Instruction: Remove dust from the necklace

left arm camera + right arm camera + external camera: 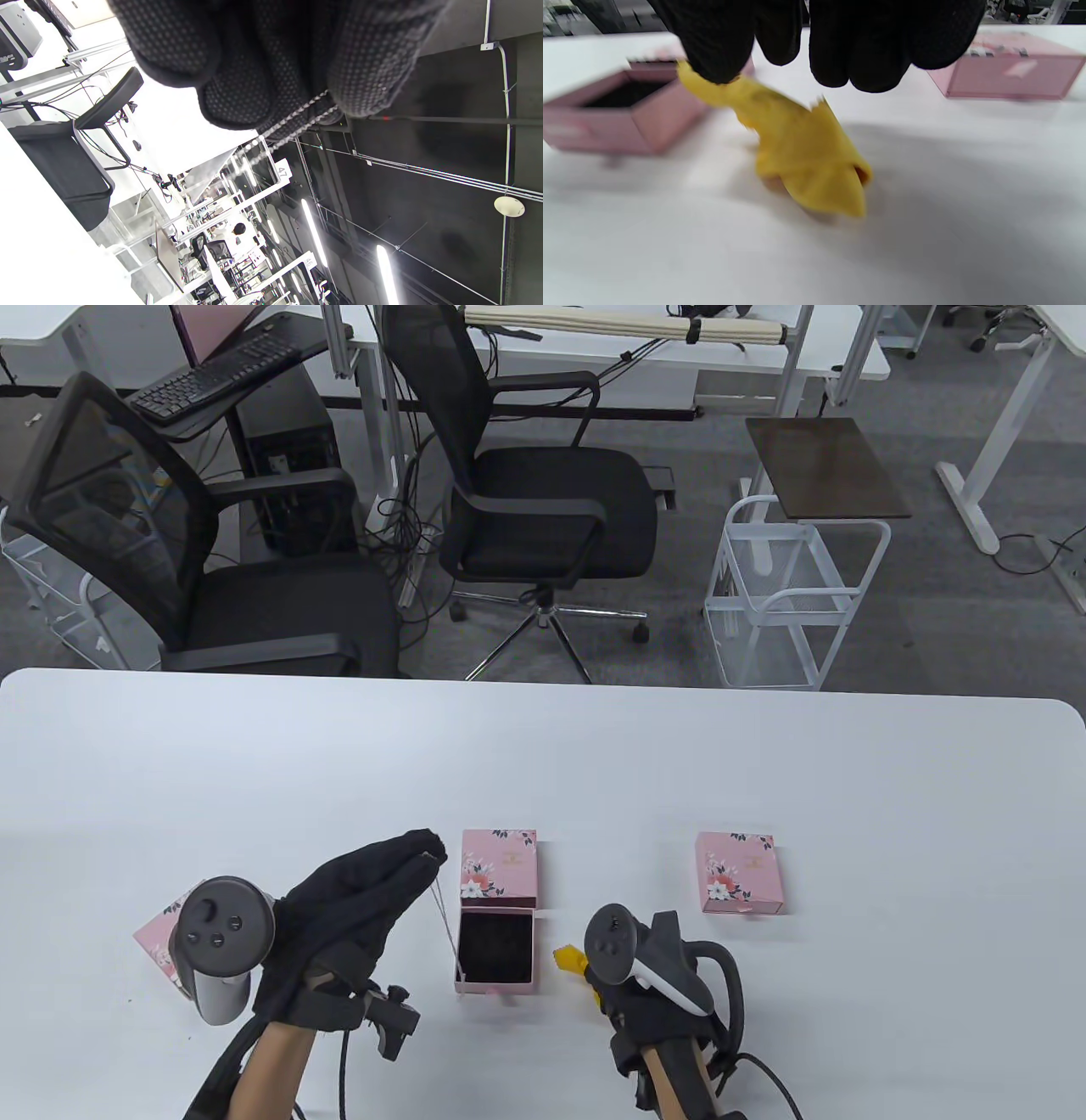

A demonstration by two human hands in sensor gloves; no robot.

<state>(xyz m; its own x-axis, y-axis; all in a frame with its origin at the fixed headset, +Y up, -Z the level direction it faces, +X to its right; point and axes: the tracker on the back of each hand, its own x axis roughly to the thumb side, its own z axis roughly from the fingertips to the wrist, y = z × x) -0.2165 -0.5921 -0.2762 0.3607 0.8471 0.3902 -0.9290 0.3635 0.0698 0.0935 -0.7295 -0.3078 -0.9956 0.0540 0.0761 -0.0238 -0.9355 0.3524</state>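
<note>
The main risk is the necklace slipping. The left hand pinches only the top of the thin chain between its fingertips, raised above the counter, and the rest hangs free as two fine strands. If the cloth drags on the chain harder than that small pinch can hold, the chain will likely pull out and drop into the open box or onto the counter. A free-hanging chain will also probably swing away from a wipe rather than take it, so the dusting could miss, or the strands could twist and snag in the cloth's folds.

The right hand grips a crumpled yellow cloth between thumb and fingers, low over the counter and just right of the open box; the cloth's lower end seems to brush the surface. The necklace hangs to the left of this hand, with the open box between them, its lower end reaching down to the box's near left corner. It is near the cloth but not touching it.

The box lid lies just beyond the open box. A second pink box, closed, sits well to the right, and a third pink box peeks out behind the left hand's tracker.
</note>
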